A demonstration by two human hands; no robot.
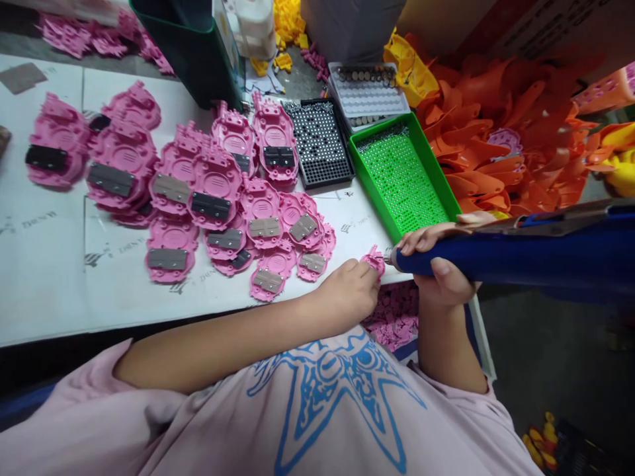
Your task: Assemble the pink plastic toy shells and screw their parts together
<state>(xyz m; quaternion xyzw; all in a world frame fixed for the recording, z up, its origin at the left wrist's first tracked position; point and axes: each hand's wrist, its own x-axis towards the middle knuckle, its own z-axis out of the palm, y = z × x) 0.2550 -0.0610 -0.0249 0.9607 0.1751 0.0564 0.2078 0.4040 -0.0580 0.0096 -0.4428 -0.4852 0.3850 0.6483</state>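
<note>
My left hand (350, 291) is closed in a pinch on a small pink plastic part (374, 260) at the near edge of the white table (44, 264). My right hand (436, 254) is wrapped round a blue electric screwdriver (520, 254) that lies level, its tip touching the small pink part. Just below the hands, a heap of small pink pieces (394, 317) sits under the table edge.
Several pink toy shells with grey or black plates (213, 198) lie across the table. Behind the hands stand a green screw tray (404, 175), a black screw tray (317, 142) and a white tray (367, 92). Orange plastic parts (501, 132) pile up at the right; a dark green bin (193, 46) stands behind.
</note>
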